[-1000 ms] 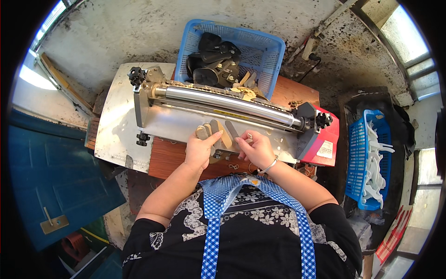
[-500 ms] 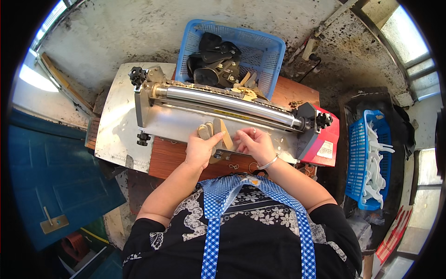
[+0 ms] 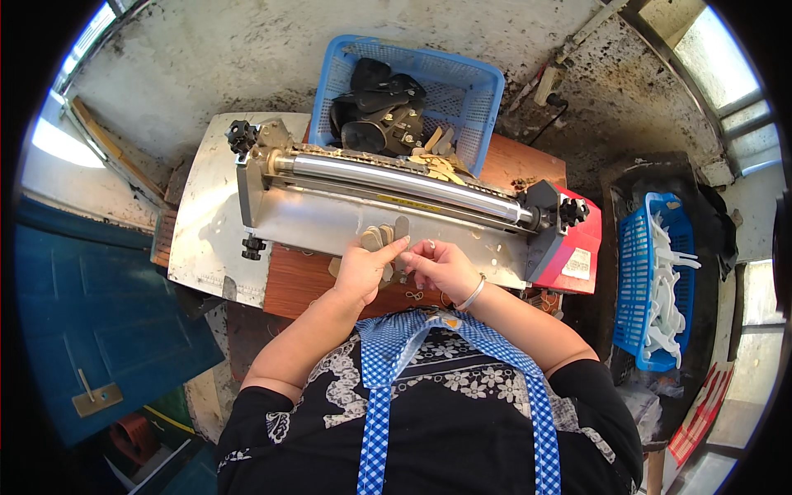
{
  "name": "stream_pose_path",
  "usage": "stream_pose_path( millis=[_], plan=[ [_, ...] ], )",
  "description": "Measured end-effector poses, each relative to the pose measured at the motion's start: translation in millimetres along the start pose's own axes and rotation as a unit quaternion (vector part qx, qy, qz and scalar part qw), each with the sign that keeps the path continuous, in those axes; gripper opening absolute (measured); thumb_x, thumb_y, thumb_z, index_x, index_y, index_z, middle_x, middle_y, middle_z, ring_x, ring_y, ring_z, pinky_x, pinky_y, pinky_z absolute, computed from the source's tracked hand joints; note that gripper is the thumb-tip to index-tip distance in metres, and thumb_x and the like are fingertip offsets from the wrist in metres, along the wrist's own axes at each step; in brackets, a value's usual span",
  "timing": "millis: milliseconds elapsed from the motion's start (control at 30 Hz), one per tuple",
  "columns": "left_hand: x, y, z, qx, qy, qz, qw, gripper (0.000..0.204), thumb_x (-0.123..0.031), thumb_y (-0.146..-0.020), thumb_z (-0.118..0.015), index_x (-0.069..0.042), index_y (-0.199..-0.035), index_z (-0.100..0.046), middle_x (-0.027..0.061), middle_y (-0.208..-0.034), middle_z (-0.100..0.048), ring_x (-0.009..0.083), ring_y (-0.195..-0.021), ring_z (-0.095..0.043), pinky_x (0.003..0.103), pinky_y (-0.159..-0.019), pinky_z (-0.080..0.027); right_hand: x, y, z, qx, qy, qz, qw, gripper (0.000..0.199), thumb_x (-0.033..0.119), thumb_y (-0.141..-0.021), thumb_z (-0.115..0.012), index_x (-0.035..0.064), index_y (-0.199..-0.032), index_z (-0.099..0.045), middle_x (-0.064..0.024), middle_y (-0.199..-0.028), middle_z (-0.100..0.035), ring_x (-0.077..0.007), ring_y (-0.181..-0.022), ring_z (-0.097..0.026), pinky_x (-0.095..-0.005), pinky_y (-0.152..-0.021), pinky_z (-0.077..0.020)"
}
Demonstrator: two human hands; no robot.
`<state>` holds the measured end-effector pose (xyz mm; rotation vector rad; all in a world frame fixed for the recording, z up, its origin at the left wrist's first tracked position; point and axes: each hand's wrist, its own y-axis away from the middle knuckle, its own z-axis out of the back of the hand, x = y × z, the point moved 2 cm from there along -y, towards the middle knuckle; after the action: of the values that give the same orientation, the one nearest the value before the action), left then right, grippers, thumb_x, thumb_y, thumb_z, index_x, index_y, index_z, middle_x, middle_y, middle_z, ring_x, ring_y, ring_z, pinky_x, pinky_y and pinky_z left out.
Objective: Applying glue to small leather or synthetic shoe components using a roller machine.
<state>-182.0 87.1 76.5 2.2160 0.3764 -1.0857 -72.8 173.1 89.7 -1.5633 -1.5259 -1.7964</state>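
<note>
My left hand (image 3: 361,274) is closed round a fanned bundle of flat, round-ended tan and grey pieces (image 3: 375,238), which look like insole parts. One grey piece (image 3: 402,226) stands apart from the bundle, pointing away from me past my left thumb. Beside it, my right hand (image 3: 442,271) has its fingers curled, with thumb and index tips close to that piece's lower part. What those fingertips hold, if anything, is too small to make out. Both hands are at the near edge of a roller machine (image 3: 396,183) with a long shiny metal roller.
Behind the machine stands a blue basket (image 3: 462,70) holding black shaped parts (image 3: 381,107) and yellowish scraps (image 3: 444,167). The machine's red end housing (image 3: 577,252) is at right. Farther right sits another blue basket (image 3: 631,285) with white pieces (image 3: 664,305). A blue door (image 3: 115,305) is at left.
The angled tan piece between my hands now appears as a grey, upright one. My right hand has shifted slightly left and nearer to me, closer to my left hand.
</note>
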Motion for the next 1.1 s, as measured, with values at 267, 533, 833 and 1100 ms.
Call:
stream_pose_path(
  millis=[267, 533, 833, 1100],
  plan=[
    [-1.3, 3.9, 3.9, -0.010, 0.010, 0.035, 0.999, 0.022, -0.003, -0.073, -0.060, -0.001, -0.093, -0.049, 0.0055, -0.079, -0.053, 0.0142, -0.068, -0.055, 0.024, -0.056, -0.046, -8.4, 4.7, 19.3, -0.118, 0.069, 0.090, 0.986, 0.013, 0.009, -0.079, -0.052, 0.0037, -0.068, -0.047, -0.0047, -0.066, -0.055, -0.0059, -0.047, -0.047, -0.0160, -0.040, -0.0360],
    [-3.4, 2.0, 6.4, 0.003, 0.008, -0.009, 1.000, 0.028, -0.002, -0.070, -0.064, 0.002, -0.095, -0.051, 0.0066, -0.085, -0.057, 0.0133, -0.071, -0.055, 0.025, -0.061, -0.047, -8.4, -12.8, 31.1, -0.165, -0.106, 0.070, 0.978, 0.011, 0.011, -0.078, -0.056, 0.0005, -0.080, -0.052, -0.0034, -0.070, -0.056, -0.0054, -0.055, -0.049, -0.0150, -0.047, -0.0380],
    [-1.1, 4.5, -1.5, 0.003, 0.017, -0.025, 1.000, 0.022, 0.001, -0.072, -0.061, 0.000, -0.092, -0.052, 0.0063, -0.083, -0.056, 0.0161, -0.073, -0.057, 0.027, -0.060, -0.047, -10.7, -3.2, 12.8, -0.028, -0.003, 0.000, 1.000, 0.015, 0.017, -0.080, -0.053, 0.0041, -0.072, -0.051, -0.0020, -0.060, -0.052, -0.0076, -0.042, -0.046, -0.0186, -0.036, -0.0344],
    [-2.7, 3.3, -1.5, -0.011, 0.037, -0.024, 0.999, 0.022, 0.001, -0.072, -0.060, 0.000, -0.093, -0.053, 0.0060, -0.086, -0.056, 0.0148, -0.076, -0.056, 0.026, -0.063, -0.047, -1.7, -12.5, 20.8, -0.081, -0.097, -0.019, 0.992, 0.017, 0.019, -0.081, -0.052, 0.0024, -0.085, -0.051, -0.0017, -0.064, -0.052, -0.0068, -0.044, -0.046, -0.0173, -0.036, -0.0308]
  ],
)
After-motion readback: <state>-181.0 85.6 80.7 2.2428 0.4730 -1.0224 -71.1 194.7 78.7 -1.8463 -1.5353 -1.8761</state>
